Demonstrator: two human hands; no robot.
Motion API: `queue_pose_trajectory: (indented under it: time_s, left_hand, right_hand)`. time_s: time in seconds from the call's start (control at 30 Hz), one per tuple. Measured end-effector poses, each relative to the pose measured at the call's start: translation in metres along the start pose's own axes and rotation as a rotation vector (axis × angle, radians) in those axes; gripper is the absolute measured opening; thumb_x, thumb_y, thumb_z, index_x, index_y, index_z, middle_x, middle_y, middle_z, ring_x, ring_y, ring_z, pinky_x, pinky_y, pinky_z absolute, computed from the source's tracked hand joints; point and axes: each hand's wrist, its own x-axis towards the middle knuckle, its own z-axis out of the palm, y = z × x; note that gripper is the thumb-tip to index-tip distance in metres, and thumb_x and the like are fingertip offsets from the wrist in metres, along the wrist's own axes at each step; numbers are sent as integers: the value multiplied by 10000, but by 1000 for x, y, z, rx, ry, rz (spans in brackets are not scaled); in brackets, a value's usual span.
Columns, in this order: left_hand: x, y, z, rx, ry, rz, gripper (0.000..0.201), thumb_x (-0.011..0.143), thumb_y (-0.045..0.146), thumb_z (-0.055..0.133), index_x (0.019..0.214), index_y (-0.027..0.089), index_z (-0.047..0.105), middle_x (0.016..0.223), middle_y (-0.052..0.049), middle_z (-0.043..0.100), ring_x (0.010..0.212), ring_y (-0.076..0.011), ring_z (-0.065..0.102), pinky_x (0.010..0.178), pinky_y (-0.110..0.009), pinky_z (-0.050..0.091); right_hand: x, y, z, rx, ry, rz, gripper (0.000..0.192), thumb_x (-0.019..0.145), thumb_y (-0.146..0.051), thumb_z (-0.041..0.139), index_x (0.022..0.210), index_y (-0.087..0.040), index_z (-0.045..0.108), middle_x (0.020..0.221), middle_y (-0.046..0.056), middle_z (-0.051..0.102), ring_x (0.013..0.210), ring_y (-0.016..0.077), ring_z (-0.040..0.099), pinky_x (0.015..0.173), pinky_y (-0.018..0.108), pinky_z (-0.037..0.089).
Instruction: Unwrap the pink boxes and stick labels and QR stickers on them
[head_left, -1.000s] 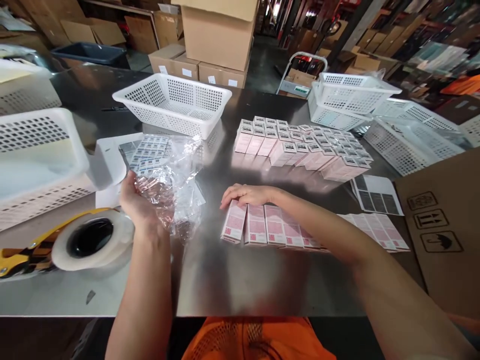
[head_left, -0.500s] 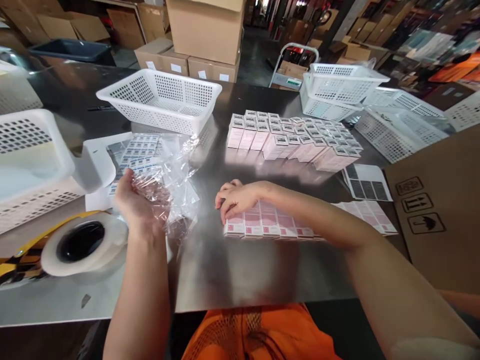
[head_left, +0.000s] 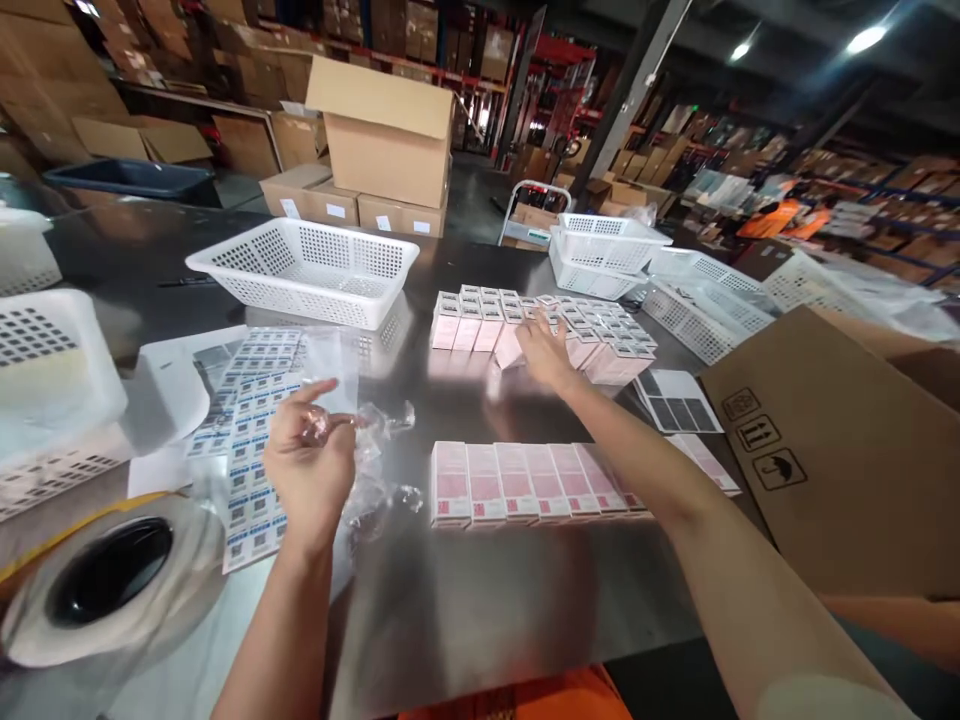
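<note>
The left hand (head_left: 309,462) pinches a crumpled clear plastic bag (head_left: 373,455) between thumb and fingers, just above the steel tabletop (head_left: 465,590) beside a white sheet of barcode labels (head_left: 251,420). The right hand (head_left: 546,352) reaches far forward, fingers spread and resting on the block of upright pink-and-white cartons (head_left: 540,322), behind a row of flat pink cartons (head_left: 525,482)

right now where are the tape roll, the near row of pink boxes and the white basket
tape roll (head_left: 112,580), head view, on its white rim
pink boxes (head_left: 525,482), head view, middle box's top face
white basket (head_left: 225,262), head view, near left wall
</note>
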Motion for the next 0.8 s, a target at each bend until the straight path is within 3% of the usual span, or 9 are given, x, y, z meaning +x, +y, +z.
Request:
queue_pose_trajectory:
  time_s: [0.03, 0.13, 0.2, 0.3, 0.37, 0.43, 0.53, 0.67, 0.8]
  left_hand:
    - [-1, 1, -2, 2, -50, -31, 115, 623, 90, 606, 666, 192, 575, 860, 14, 693, 580, -108, 627, 531, -231, 499]
    - [-6, 8, -4, -127, -372, -226, 479, 675, 174, 610, 1147, 243, 652, 582, 59, 600, 422, -119, 504, 392, -219, 411]
    - [-17, 16, 1, -158, -665, -400, 644, 747, 304, 665, 1373, 251, 523, 649, 22, 655, 470, -148, 553, 376, -221, 402]
    - [-46, 25, 19, -179, -946, -507, 728, 717, 468, 787, 1356, 218, 542, 999, -97, 737, 762, -220, 688, 537, -262, 518]
    - [-67, 27, 33, -297, -941, -465, 729, 655, 486, 848, 1272, 204, 583, 1100, -107, 721, 933, -259, 690, 735, -315, 557]
    - [-80, 25, 41, -322, -806, -431, 633, 674, 473, 842, 1192, 204, 596, 1046, -75, 724, 937, -246, 686, 810, -333, 546]
    - [-77, 20, 40, -128, -657, -307, 506, 740, 390, 791, 1175, 217, 600, 991, -29, 713, 862, -205, 677, 780, -315, 544]
    - [-53, 18, 26, 206, -739, 143, 494, 685, 198, 742, 1170, 238, 662, 991, -14, 688, 867, -201, 651, 756, -302, 527]
    - [-43, 18, 20, 253, -886, 381, 511, 645, 126, 689, 1136, 266, 717, 862, -6, 608, 715, -164, 570, 599, -264, 466]
  right_hand:
    - [-7, 2, 0, -6, 33, -22, 401, 728, -6, 516, 1099, -102, 636, 1191, 223, 635, 1259, 371, 464, 1063, 630, 264]
    - [-35, -12, -4, 9, 193, -77, 305, 738, -52, 554, 1006, -158, 653, 1036, 142, 638, 1057, 302, 553, 935, 478, 437]
    - [-57, -35, -11, 40, 328, -100, 223, 790, -124, 582, 989, -192, 657, 1024, 118, 600, 1016, 291, 548, 873, 449, 470]
    - [-94, -81, -22, 113, 487, -185, 161, 832, -186, 623, 970, -264, 650, 929, 55, 568, 948, 250, 558, 858, 427, 480]
    - [-117, -110, -29, 237, 623, -293, 234, 816, -153, 651, 1009, -282, 620, 899, 33, 569, 889, 220, 571, 816, 401, 500]
    - [-134, -129, -34, 416, 675, -375, 321, 796, -89, 636, 1059, -264, 577, 961, 43, 602, 941, 227, 589, 827, 415, 528]
    - [-148, -129, -44, 679, 580, -414, 438, 765, -16, 577, 1138, -239, 529, 1058, 63, 633, 1070, 239, 604, 893, 439, 554]
    - [-155, -96, -59, 698, 557, -214, 584, 839, -162, 653, 1386, -214, 458, 1274, 137, 580, 1243, 294, 531, 1032, 524, 487]
    - [-158, -77, -61, 738, 270, -252, 479, 969, -254, 577, 1434, -302, 471, 1307, 107, 580, 1286, 245, 526, 1061, 450, 494]
